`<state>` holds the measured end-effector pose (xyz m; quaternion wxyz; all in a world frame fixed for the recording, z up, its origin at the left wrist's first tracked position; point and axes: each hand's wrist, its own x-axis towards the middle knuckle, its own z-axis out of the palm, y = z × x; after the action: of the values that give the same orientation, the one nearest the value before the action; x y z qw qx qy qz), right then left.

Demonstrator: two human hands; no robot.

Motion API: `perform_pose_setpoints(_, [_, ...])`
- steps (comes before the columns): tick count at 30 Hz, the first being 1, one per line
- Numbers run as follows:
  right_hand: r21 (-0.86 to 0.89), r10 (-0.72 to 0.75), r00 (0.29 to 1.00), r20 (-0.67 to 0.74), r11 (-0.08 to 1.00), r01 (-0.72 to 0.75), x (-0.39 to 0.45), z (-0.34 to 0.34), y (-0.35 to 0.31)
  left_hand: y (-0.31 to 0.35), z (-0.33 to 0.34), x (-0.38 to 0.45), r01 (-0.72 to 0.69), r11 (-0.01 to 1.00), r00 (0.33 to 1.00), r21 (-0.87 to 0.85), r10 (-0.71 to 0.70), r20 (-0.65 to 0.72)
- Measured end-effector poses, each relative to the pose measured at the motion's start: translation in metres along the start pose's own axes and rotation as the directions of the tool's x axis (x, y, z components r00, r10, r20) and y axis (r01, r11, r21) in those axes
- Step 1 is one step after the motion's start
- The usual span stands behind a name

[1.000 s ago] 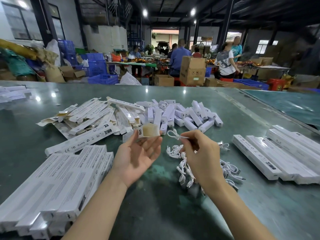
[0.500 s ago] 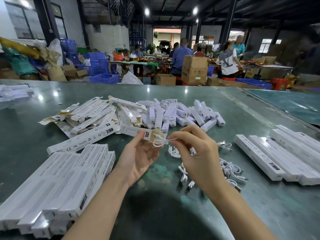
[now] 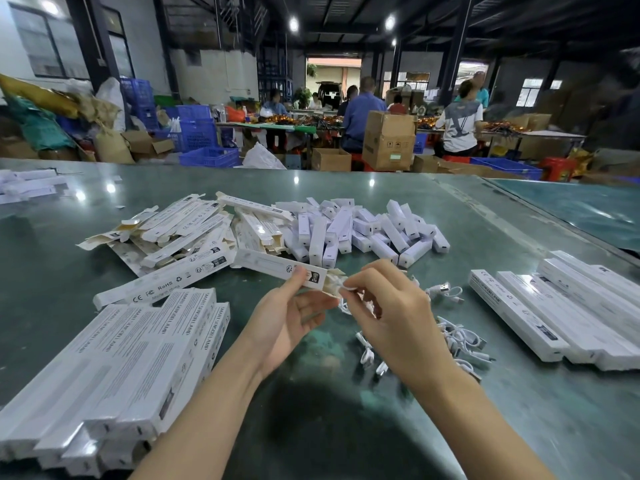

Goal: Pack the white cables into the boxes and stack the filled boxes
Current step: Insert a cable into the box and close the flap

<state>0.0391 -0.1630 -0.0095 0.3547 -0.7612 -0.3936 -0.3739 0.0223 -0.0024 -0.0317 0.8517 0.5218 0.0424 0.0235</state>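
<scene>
Nearest the camera, a stack of filled long white boxes (image 3: pixel 114 368) is seen lying on the green table (image 3: pixel 346 427), to the left of the held box. That box, a long white carton (image 3: pixel 277 266), is gripped near its open end by the left hand (image 3: pixel 284 323), thumb on top and fingers curled beneath. At the carton's open end, a coiled white cable (image 3: pixel 337 284) is pinched by the right hand (image 3: pixel 391 317), fingers bent tightly round it, and the coil is being pressed at the mouth of the carton; how far in it sits cannot be told. Just right of the carton's open end, loose white cables (image 3: pixel 460 336) are scattered on the table. Further right of the carton, a row of closed white boxes (image 3: pixel 561 317) is laid out side by side. Beyond the carton, a heap of empty open cartons (image 3: pixel 180 233) is piled, with short white lamp units (image 3: pixel 363 228) jumbled beside it.
</scene>
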Motion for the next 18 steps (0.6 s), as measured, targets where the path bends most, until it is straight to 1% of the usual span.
perform_pose_setpoints(3, [-0.063, -0.093, 0.995, 0.018, 0.994, 0.094, 0.0001, 0.0001, -0.0017, -0.0018, 0.0024, -0.0001, -0.002, 1.0, 0.999, -0.014, 0.002, 0.036])
perform_pose_setpoints(7, [-0.121, -0.14, 0.99, 0.019, 0.983, 0.141, 0.0004, 0.0, -0.0017, -0.0032, 0.0074, -0.0015, 0.026, 1.0, 0.995, -0.008, -0.025, 0.1])
perform_pose_setpoints(10, [-0.135, -0.128, 0.992, -0.009, 0.983, 0.126, -0.0003, 0.0014, -0.0021, -0.0053, 0.0081, -0.0028, 0.044, 0.999, 0.99, 0.003, -0.044, 0.133])
perform_pose_setpoints(13, [-0.11, -0.097, 0.995, -0.031, 0.99, 0.093, -0.0022, 0.0026, -0.0006, -0.0061, 0.0093, -0.0045, 0.06, 0.998, 0.984, 0.037, -0.065, 0.163])
perform_pose_setpoints(18, [-0.092, -0.053, 0.998, -0.044, 0.995, 0.049, -0.004, 0.0039, -0.0001, -0.0062, 0.0088, -0.0046, 0.072, 0.997, 0.985, 0.036, -0.077, 0.157])
